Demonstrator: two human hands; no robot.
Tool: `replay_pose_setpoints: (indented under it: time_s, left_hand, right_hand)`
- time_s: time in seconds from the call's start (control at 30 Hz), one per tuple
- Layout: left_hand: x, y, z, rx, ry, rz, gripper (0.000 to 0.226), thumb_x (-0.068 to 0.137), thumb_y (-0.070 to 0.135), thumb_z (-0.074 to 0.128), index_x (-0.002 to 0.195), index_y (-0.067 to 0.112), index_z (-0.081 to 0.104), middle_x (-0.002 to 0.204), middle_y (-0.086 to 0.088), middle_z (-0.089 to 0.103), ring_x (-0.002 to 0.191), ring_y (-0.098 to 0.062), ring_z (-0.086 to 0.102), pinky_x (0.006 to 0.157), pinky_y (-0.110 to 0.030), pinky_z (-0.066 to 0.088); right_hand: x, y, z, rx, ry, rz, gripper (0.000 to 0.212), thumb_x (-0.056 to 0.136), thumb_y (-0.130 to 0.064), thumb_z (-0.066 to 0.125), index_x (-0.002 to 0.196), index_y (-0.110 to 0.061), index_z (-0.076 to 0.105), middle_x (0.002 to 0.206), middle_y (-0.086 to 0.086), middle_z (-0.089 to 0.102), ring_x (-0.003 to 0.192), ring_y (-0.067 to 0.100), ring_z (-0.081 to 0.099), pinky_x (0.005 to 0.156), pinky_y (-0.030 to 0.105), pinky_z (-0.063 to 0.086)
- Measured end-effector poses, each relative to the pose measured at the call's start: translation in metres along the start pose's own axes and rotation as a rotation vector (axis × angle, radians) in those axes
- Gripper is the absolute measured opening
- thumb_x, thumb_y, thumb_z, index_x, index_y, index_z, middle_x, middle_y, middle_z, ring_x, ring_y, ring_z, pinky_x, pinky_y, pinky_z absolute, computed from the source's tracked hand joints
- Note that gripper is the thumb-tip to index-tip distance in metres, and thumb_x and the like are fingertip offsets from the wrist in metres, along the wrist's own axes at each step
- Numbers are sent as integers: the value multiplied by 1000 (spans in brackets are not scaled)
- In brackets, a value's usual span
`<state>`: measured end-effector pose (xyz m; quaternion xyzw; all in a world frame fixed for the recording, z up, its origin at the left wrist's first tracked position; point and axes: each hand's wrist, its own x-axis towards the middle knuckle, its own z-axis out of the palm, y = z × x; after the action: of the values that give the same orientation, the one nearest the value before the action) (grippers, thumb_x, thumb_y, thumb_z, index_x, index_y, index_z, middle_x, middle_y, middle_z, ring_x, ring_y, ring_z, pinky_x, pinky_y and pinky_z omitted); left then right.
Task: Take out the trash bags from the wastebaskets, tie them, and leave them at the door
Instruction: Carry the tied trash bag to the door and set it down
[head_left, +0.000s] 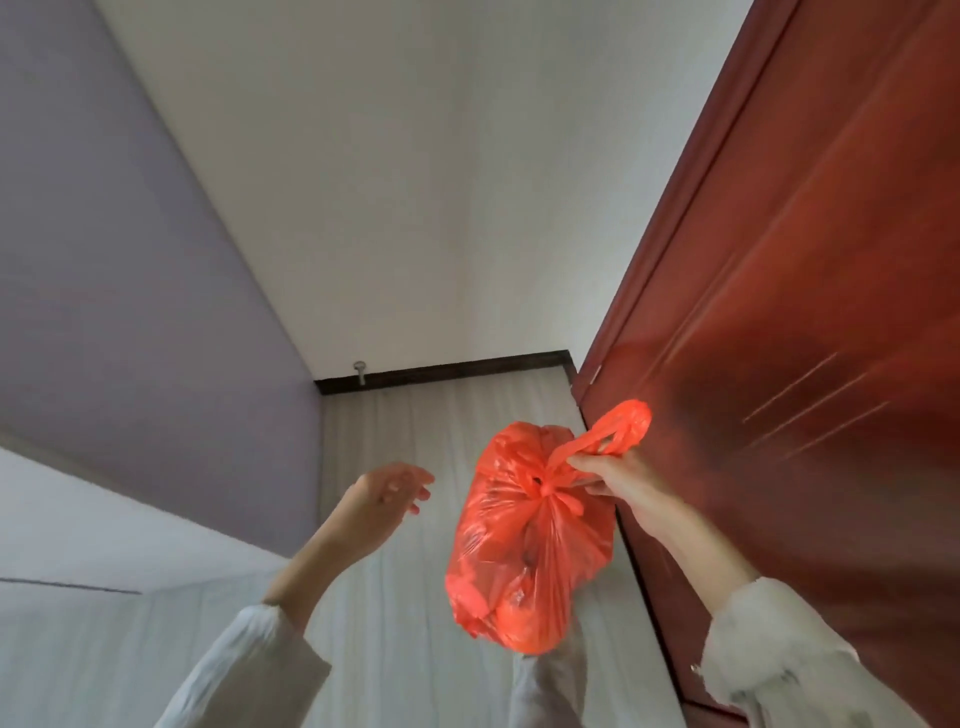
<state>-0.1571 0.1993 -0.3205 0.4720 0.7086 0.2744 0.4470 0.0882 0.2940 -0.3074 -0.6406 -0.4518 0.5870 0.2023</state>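
Observation:
A full red plastic trash bag (530, 545) hangs in the air over the floor, its top knotted shut. My right hand (618, 480) grips the bag's handle loops just beside the knot, and a loop sticks out past my fingers toward the door. My left hand (387, 493) hovers to the left of the bag, fingers apart, holding nothing and not touching the bag. The red-brown wooden door (810, 322) rises along the right side, close to the bag.
Pale wood-grain floor (415, 649) runs ahead to a white wall with a dark baseboard (441, 371). A metal door stopper (359, 371) sticks out at the baseboard. A lilac wall (119, 286) closes off the left side.

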Motion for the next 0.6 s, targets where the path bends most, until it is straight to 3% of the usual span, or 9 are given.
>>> replay_pose_setpoints:
  time_s: [0.1, 0.23, 0.33, 0.53, 0.6]
  left_hand:
    - [75, 10, 20, -53, 52, -85, 24, 94, 4, 40, 104, 4, 62, 88, -8, 62, 68, -13, 57, 57, -12, 43]
    - [173, 26, 57, -159, 82, -188, 24, 93, 2, 41, 106, 1, 61, 89, -12, 62, 62, -8, 57, 52, -8, 41]
    - [233, 34, 79, -179, 45, -237, 24, 93, -1, 41, 107, -1, 60, 88, -14, 61, 62, -11, 56, 51, -6, 42]
    - [368, 23, 95, -168, 31, -299, 23, 92, 0, 41, 102, 3, 61, 76, -4, 61, 50, -2, 58, 48, -6, 41]
    - [413, 12, 99, -114, 4, -295, 22, 92, 4, 42, 101, 8, 62, 79, -4, 62, 59, -8, 60, 54, -12, 45]
  right_hand:
    - [82, -15, -17, -50, -48, 36, 20, 82, -3, 64, 100, -9, 64, 86, 5, 66, 69, 13, 63, 57, 19, 48]
    - [186, -34, -39, -122, -123, 118, 17, 81, -2, 65, 94, -12, 61, 79, 6, 67, 58, 9, 62, 52, 18, 46]
    - [247, -40, -48, -156, -154, 218, 11, 81, -2, 65, 81, -12, 58, 90, 15, 63, 68, 20, 61, 55, 21, 43]
    - [386, -40, -54, -202, -145, 298, 22, 82, -5, 64, 69, -21, 57, 86, 9, 61, 64, 9, 56, 52, 18, 43]
    - [433, -33, -51, -219, -146, 312, 21, 82, -5, 64, 69, -21, 57, 87, 9, 61, 72, 13, 57, 53, 18, 43]
